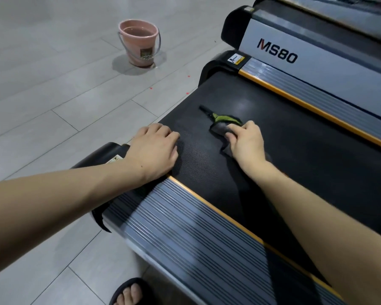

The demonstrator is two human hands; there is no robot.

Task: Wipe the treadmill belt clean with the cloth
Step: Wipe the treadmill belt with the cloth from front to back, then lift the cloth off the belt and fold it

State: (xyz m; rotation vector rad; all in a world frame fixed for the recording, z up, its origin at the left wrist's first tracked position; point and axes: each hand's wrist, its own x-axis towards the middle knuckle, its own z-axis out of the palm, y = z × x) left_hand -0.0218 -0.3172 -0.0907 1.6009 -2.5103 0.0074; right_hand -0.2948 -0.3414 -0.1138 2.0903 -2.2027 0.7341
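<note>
Toes in a dark sandal (128,292) show at the bottom edge, standing on the grey tiled floor (42,102) just beside the treadmill. Right next to the foot runs the near side rail (185,227), ribbed grey with an orange strip along its inner edge, and both bare forearms reach over it onto the black belt (295,155).

The left hand (156,148) rests palm down at the rear near corner of the belt, fingers loosely bent and spread on the textured surface, holding nothing; its wrist lies over the end of the rail, close to a black end cap (103,153).

The right hand (245,139) is further in, near the middle of the belt, with fingers and thumb curled around a dark cloth (222,126) that has a green patch. The cloth lies bunched on the belt under and ahead of the fingers, one thin corner trailing away toward the rear end.

Across the belt sits the far rail (317,100), also grey with an orange strip. Beyond it stands a second treadmill (306,69) marked MS80. A pink bucket (139,42) with a metal handle stands on the floor well apart from the treadmills; it seems to hold water
</note>
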